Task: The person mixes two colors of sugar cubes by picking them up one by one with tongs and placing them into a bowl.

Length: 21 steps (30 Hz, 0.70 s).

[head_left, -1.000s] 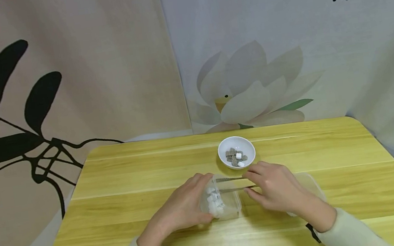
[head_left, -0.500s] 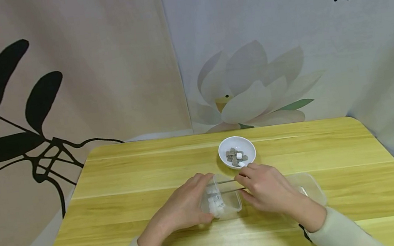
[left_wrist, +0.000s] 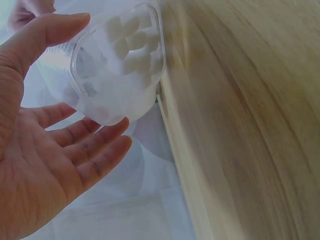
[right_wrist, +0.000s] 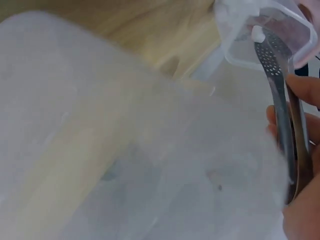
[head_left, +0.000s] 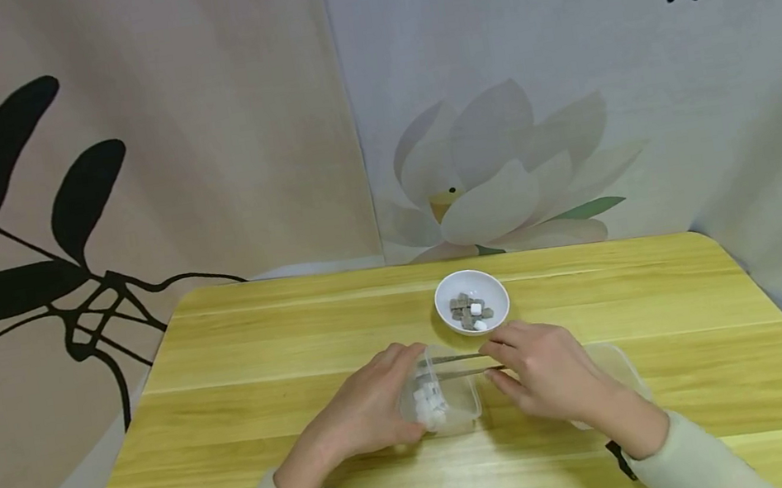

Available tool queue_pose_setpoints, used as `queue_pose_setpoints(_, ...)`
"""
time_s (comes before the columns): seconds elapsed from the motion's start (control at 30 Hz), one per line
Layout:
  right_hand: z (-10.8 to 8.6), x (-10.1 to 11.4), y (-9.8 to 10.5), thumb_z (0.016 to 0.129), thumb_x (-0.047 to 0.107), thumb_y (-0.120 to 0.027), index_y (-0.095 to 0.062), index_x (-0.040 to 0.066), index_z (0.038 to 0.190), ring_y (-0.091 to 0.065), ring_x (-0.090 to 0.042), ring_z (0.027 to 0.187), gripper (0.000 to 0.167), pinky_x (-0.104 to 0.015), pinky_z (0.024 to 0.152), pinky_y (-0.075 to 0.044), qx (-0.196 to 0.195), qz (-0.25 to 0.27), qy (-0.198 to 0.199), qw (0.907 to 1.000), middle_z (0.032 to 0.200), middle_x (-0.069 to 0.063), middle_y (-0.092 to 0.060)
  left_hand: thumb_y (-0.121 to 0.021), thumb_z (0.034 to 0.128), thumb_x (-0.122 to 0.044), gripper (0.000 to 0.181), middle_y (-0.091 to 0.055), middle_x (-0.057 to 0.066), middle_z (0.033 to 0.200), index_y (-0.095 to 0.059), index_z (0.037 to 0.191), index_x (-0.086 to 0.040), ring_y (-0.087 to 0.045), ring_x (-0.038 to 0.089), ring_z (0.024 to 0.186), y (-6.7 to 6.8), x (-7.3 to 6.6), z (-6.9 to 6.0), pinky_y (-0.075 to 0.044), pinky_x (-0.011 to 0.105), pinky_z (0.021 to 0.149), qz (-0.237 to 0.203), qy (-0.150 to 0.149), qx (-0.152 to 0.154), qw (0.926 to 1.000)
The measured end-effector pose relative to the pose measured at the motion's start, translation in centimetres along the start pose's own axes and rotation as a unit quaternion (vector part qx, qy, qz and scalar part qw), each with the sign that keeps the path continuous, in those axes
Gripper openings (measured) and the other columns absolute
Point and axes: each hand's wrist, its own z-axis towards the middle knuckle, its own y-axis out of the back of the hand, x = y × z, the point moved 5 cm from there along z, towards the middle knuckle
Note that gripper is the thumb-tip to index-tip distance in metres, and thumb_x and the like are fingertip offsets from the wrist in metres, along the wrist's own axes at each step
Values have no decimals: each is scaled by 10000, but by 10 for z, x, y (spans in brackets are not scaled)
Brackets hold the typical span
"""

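My left hand (head_left: 369,405) grips a clear plastic box (head_left: 461,401) lying tilted on its side, its mouth to the right. Several white cubes (head_left: 429,405) lie inside; the left wrist view shows them through the box's bottom (left_wrist: 107,75). In my right hand (head_left: 546,364) is a pair of metal tongs (head_left: 465,372), its tips reaching into the box. Their perforated ends (right_wrist: 270,62) show in the right wrist view, with a white cube (right_wrist: 258,34) at the tips; whether it is pinched, I cannot tell. Behind the hands stands a white bowl (head_left: 447,321) with brownish-grey cubes (head_left: 465,311) and two white ones.
A clear plastic lid or shallow tray (head_left: 622,370) lies on the wooden table (head_left: 261,337), partly under my right forearm. It looms large and blurred in the right wrist view. A printed cloth (head_left: 255,130) hangs behind the table.
My right hand with the tongs shifted left, deeper into the box, then drew back right. The left hand and the box have barely moved.
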Motion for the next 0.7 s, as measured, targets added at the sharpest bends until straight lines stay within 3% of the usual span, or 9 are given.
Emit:
queue_pose_setpoints(0.17,-7,-10,20,778,192,-856,-778,100,965,-679,-148,770,223,-310,538,-544,-53,173,-228,9996,953,2,-724,-909,711,-240,1060,-544,92,1430,-364,1601,-58,-568,240,1229,1,0,-1,-502,469,1052,-38,-10,-22,10000)
queue_pose_setpoints(0.23,-8,-15,28,885,257,-784,-782,105,978,-683,-151,765,178,-311,524,-538,-120,171,-246,9995,951,1,-722,-908,711,-241,1054,-545,94,1427,-369,1598,-55,-571,243,1225,1,0,-1,-504,470,1050,-39,-13,-38,10000)
queue_pose_setpoints(0.33,-8,-24,41,1042,388,-607,-786,103,977,-689,-168,757,342,-316,497,-525,-304,138,-255,9991,943,-10,-724,-906,709,-235,1050,-546,94,1426,-373,1594,-51,-575,246,1227,1,0,-1,-506,469,1047,-34,-15,-49,10000)
queue_pose_setpoints(0.4,-7,-33,47,1089,465,-485,-788,97,971,-694,-181,750,491,-320,479,-512,-424,74,-317,9986,939,-18,-728,-906,708,-231,1052,-546,90,1426,-372,1595,-49,-576,243,1225,1,0,-1,-507,465,1047,-32,-15,-59,10000)
queue_pose_setpoints(0.47,-6,-43,51,1090,480,-480,-789,82,968,-692,-195,734,519,-327,464,-499,-486,29,-442,9978,937,-33,-735,-905,705,-230,1053,-545,84,1424,-373,1596,-52,-577,236,1219,1,1,-1,-509,459,1044,-26,-3,-71,10000)
queue_pose_setpoints(0.53,-6,-55,53,1053,426,-578,-791,60,974,-695,-217,729,431,-347,470,-502,-481,-22,-611,9970,941,-56,-741,-903,704,-226,1052,-544,83,1422,-373,1596,-50,-576,232,1212,1,1,-1,-510,459,1041,-26,-3,-78,10000)
queue_pose_setpoints(0.7,-5,-80,49,867,213,-786,-800,44,988,-683,-230,695,208,-343,457,-466,-162,-183,-1196,9925,953,-82,-751,-905,703,-235,1057,-547,80,1414,-371,1599,-64,-573,221,1203,1,0,0,-510,454,1041,-25,21,-54,10000)
